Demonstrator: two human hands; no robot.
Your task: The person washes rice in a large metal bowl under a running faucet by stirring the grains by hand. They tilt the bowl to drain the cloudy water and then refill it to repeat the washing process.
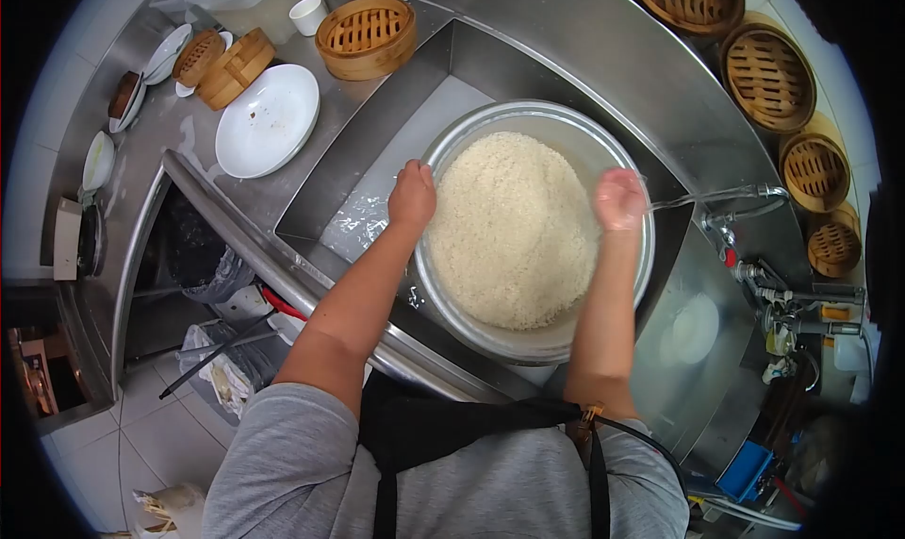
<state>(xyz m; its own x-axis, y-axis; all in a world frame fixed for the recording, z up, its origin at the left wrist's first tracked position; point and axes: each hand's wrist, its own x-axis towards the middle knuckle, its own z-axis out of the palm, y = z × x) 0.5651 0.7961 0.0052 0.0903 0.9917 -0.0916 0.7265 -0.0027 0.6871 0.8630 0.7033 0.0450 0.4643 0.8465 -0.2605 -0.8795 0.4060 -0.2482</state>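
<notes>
A large metal basin (645, 265) sits in the sink, heaped with white uncooked rice (509, 228). My left hand (412, 195) is closed round the basin's left rim, its thumb side toward the rice. Over the inner right side of the basin is my right hand (619, 199), its fingers smeared by motion. A thin stream of water (674, 201) from the tap (768, 192) reaches this hand.
The steel sink (330, 176) surrounds the basin. To the left a white plate (269, 121) and a bamboo steamer (366, 37) stand on the counter. More steamers (768, 77) line the right wall. Below the front rail is a bin with a plastic bag (222, 360).
</notes>
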